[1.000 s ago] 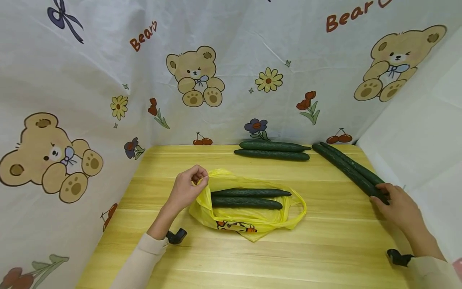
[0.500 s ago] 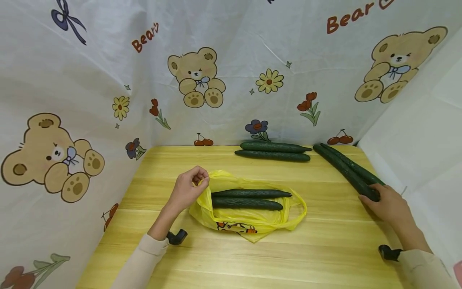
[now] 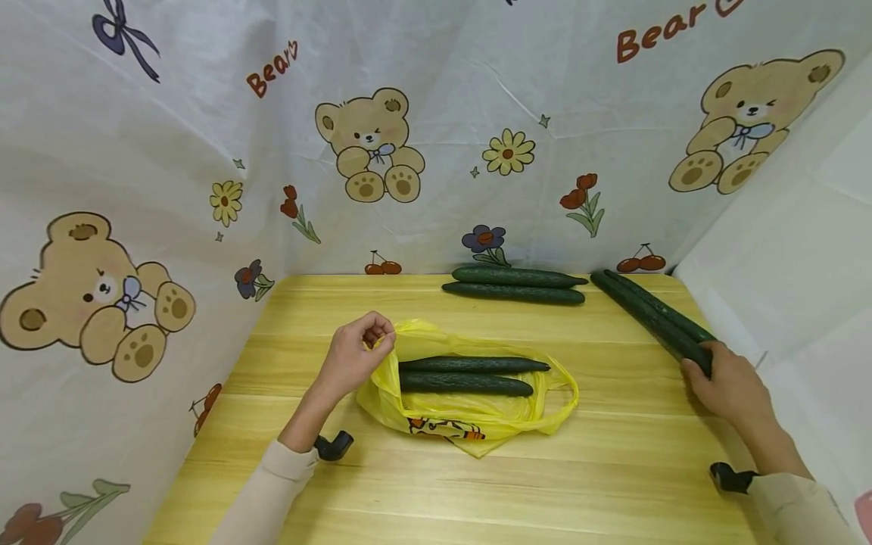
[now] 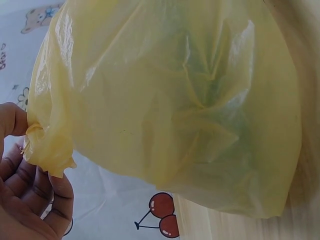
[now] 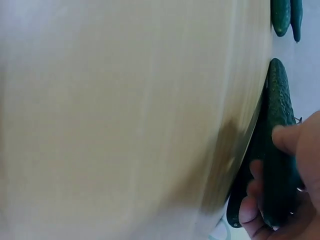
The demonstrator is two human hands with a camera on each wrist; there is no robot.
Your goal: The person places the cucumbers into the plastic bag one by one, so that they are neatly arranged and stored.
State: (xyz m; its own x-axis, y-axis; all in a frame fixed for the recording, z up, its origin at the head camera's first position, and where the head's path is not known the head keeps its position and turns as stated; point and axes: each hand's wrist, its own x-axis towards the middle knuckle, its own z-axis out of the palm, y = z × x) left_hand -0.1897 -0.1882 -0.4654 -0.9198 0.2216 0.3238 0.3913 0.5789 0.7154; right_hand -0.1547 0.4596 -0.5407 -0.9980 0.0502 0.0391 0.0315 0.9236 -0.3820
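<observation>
My left hand [image 3: 356, 353] pinches the left edge of a yellow plastic bag [image 3: 453, 424], its handle bunched at the fingertips in the left wrist view. Two dark green cucumbers [image 3: 466, 383] lie side by side in the open bag. On the right of the table, my right hand [image 3: 734, 384] grips the near end of a cucumber [image 3: 647, 318]. The right wrist view has the thumb on top of this cucumber [image 5: 280, 100] and fingers curled underneath. Another cucumber [image 3: 671, 314] lies right against it, partly hidden by the hand.
Two more cucumbers [image 3: 518, 284] lie parallel at the back of the wooden table [image 3: 477, 499]. A white cloth [image 3: 443, 227] printed with bears and flowers hangs behind and at the left. A plain white wall [image 3: 783, 257] borders the right side.
My right hand has moved left, shifting the near end of the gripped cucumber left and lifting it a little. The left hand and the bag have stayed in place.
</observation>
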